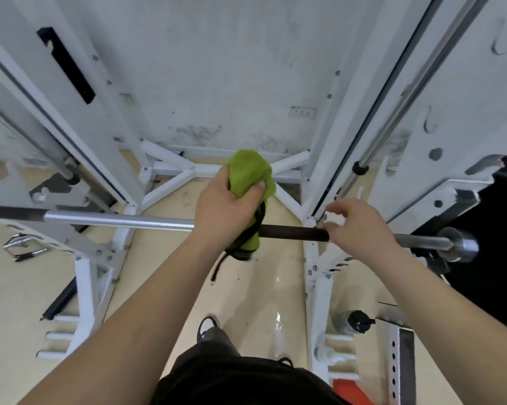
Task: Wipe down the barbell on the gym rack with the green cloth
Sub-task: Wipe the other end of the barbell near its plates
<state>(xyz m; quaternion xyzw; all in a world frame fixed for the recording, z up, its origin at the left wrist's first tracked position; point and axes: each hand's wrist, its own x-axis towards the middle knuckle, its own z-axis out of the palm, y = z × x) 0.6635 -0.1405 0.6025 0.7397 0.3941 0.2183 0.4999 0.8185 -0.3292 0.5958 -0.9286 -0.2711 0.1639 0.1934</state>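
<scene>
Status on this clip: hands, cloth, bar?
Left hand gripping green cloth at the bar. Right hand on the bar's dark sleeve. Black strap hangs under the cloth.

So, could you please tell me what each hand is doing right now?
Left hand: closed on the green cloth.
Right hand: gripping the barbell.

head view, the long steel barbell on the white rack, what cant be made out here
- Long steel barbell, head view: its left end is cut off by the frame edge.
- Bar middle: hidden behind the left hand and crumpled green cloth.
- Right hand: covers the bar, so its grip is unclear.
- Black strap below the cloth: blurred, unidentifiable.
</scene>
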